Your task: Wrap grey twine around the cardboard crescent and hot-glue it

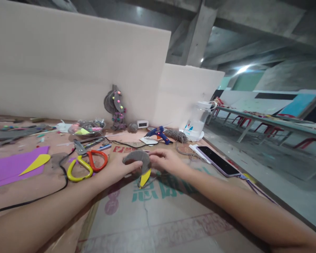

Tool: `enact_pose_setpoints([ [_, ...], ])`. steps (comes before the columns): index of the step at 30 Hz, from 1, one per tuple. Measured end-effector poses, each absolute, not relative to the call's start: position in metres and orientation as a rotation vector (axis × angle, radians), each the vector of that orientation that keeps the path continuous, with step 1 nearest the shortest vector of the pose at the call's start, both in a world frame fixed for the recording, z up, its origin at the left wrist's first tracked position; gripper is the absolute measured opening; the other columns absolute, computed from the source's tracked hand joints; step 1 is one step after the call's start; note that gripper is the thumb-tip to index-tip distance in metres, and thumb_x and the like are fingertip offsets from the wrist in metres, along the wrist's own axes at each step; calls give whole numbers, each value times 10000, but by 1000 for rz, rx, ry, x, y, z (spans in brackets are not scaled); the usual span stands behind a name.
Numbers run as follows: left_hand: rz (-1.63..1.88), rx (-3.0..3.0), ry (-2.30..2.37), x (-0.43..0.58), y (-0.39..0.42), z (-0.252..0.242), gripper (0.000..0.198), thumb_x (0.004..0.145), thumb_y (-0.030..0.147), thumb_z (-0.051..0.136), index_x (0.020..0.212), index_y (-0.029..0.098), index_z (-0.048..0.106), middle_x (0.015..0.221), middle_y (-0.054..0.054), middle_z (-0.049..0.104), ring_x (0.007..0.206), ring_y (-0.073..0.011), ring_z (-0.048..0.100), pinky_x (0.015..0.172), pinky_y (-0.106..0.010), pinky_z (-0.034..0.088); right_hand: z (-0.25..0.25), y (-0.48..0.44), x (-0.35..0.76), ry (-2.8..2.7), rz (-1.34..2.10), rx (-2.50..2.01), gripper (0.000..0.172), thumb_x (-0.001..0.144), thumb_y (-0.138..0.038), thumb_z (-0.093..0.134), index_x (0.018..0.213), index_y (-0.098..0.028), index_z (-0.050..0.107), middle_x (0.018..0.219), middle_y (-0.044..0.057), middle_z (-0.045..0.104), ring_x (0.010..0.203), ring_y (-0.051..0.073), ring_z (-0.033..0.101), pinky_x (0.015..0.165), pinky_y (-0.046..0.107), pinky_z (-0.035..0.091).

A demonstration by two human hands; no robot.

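A curved grey piece (140,156) with a yellow patch (144,178) near its lower tip is held over a cardboard sheet (158,218). My left hand (125,168) grips it from the left, thumb across its inner edge. On the right side, my right hand (164,160) has its fingertips closed on the piece's edge. Behind the hands lies a blue glue gun (159,134), beside a bundle of grey yarn (177,135). Scissors with red and yellow handles (86,163) rest left of my left hand.
Purple sheets (5,170) with a yellow cut-out (38,163) lie at left. A bowl of scraps (86,129), a decorated grey figure (117,107) and a small clock (142,124) stand behind. At right are a phone (218,161) and a clear jug (196,121). A black cable (42,193) crosses the left.
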State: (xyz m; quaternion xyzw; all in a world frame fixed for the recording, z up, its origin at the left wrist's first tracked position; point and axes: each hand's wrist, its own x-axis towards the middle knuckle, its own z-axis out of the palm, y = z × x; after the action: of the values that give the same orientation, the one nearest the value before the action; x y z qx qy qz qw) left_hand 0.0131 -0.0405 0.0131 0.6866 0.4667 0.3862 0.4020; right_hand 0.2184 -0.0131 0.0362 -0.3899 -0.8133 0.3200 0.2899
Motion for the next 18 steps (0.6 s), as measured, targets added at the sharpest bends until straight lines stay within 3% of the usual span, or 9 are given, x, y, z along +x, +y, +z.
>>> enact_pose_setpoints([
  [9,910,1734,1150,13,-36,2,341,749,477,523,634,159,575,564,-4,562,524,-133,498,494,-232,378,19,-17,208,-2144,1130,-926,237,756,-357,571,668,-138,591,617,-23,539,581,88,466,554,200,399],
  [14,985,1791,1124,16,-39,6,288,784,430,500,672,172,564,604,10,555,608,-140,515,586,-233,405,22,-14,212,-2157,999,-967,339,826,-426,452,687,-140,568,629,-12,535,588,94,479,564,207,387],
  [18,1003,1734,1171,15,-39,11,319,785,442,492,630,169,546,566,15,547,560,-131,504,562,-231,402,32,4,228,-2062,704,-1107,269,814,-386,472,749,-146,578,687,-5,560,638,108,501,596,216,386],
])
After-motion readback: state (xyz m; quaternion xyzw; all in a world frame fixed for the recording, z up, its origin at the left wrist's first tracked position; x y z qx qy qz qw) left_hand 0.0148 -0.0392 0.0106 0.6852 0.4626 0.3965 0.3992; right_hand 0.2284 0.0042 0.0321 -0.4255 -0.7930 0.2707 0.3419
